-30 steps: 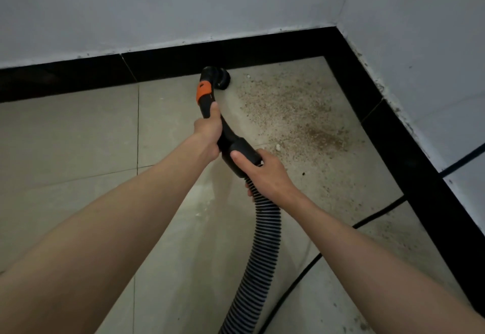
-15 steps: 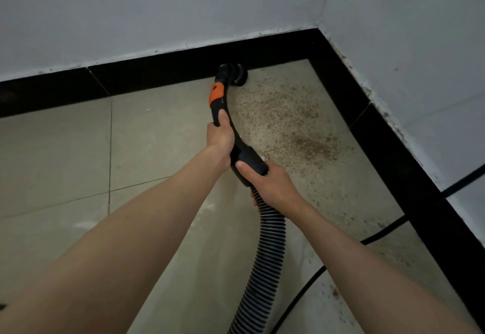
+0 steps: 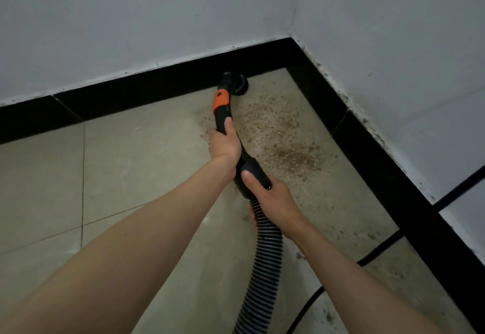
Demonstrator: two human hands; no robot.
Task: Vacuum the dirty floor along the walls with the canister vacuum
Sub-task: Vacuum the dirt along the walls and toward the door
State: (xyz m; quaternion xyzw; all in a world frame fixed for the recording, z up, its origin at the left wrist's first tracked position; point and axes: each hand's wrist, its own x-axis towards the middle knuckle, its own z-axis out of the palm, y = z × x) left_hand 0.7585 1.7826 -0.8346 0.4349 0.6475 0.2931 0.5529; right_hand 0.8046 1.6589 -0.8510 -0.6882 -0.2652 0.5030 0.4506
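From the head view, the vacuum handle (image 3: 231,134), a curved black plastic tube with an orange collar (image 3: 221,100), runs its long axis away from the person toward the far wall, pointing at the black skirting (image 3: 157,89). At its far end the round black nozzle (image 3: 237,83) sits on the floor (image 3: 147,150) right against that skirting, a little left of the room's far right corner.

The left hand (image 3: 224,144) grips the tube just below the orange collar, fingers curled round it and thumb laid along the top. The right hand (image 3: 273,197) holds the thicker rear end of the handle where the ribbed hose (image 3: 262,262) joins, thumb on top; its fingers wrap underneath and are mostly hidden.

The corrugated black hose trails back toward the person at the near edge of the floor. A thin black cable (image 3: 341,276) lies on the floor to the right, running toward the right-hand skirting and, it seems, up the right wall (image 3: 393,71).

A patch of brown gritty dirt (image 3: 286,144) spreads over the pale matte tiles between the handle and the right skirting, just right of the nozzle. Both walls are plain and whitish, scuffed along their lower edges.
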